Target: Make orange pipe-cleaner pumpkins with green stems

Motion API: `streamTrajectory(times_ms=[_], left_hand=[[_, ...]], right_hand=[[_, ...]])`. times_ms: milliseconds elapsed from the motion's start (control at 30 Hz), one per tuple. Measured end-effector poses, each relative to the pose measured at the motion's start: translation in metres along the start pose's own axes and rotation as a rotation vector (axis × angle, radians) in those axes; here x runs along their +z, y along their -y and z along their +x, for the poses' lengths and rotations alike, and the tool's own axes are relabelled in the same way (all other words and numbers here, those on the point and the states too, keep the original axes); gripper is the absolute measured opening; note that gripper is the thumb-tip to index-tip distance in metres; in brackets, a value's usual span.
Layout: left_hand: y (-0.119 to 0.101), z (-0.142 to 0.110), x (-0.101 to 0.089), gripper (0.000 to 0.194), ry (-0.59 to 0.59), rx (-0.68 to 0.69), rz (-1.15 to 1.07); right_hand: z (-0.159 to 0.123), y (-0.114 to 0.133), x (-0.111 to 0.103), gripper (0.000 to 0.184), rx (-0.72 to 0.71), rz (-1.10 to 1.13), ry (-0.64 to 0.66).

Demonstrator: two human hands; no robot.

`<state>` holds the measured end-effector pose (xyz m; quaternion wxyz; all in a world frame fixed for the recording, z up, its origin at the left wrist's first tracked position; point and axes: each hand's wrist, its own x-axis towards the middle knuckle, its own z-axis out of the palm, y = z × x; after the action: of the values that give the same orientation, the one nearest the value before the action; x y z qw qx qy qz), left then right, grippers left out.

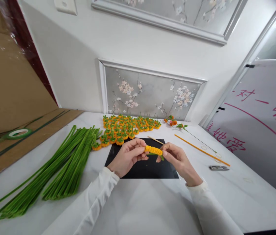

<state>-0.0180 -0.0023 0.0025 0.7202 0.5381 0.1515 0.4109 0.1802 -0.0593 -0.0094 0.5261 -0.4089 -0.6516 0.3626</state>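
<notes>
Between my two hands is a short yellow coil of pipe cleaner, with a bit of green showing beneath it. My left hand pinches its left end with thumb and forefinger. At the right end, the fingertips of my right hand grip the same coil. Both hands are above a black mat. Behind them stand many small orange flower heads with green stems pointing up. A thin wooden stick rests at the mat's back edge.
Bundles of green pipe cleaners spread over the left. To the right lie an orange pipe cleaner, thread snips and a finished flower stem. Green tape sits on cardboard at far left. A wall closes the back.
</notes>
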Motion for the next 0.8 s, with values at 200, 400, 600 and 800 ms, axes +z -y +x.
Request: streamTrajectory(times_ms=[200,400,600,800], left_hand=[[0.0033,-0.0002,-0.0008,0.011,-0.017,-0.007,0.156],[0.0016,0.0003,-0.0001,0.012,-0.053,0.014,0.06],[-0.0001,0.0016,-0.0008,0.011,-0.069,0.026,-0.003],[-0.0008,0.0002,-0.0028,0.012,-0.044,0.031,0.078]], right_hand=[[0.0007,-0.0027,0.0039,0.023,-0.013,-0.081,-0.026],[-0.0007,-0.0027,0.0008,0.02,-0.034,-0.014,-0.039],[0.0001,-0.0002,-0.0022,0.021,-0.041,0.018,-0.039],[-0.0002,0.0003,-0.0008,0.023,-0.027,-0.036,-0.047]])
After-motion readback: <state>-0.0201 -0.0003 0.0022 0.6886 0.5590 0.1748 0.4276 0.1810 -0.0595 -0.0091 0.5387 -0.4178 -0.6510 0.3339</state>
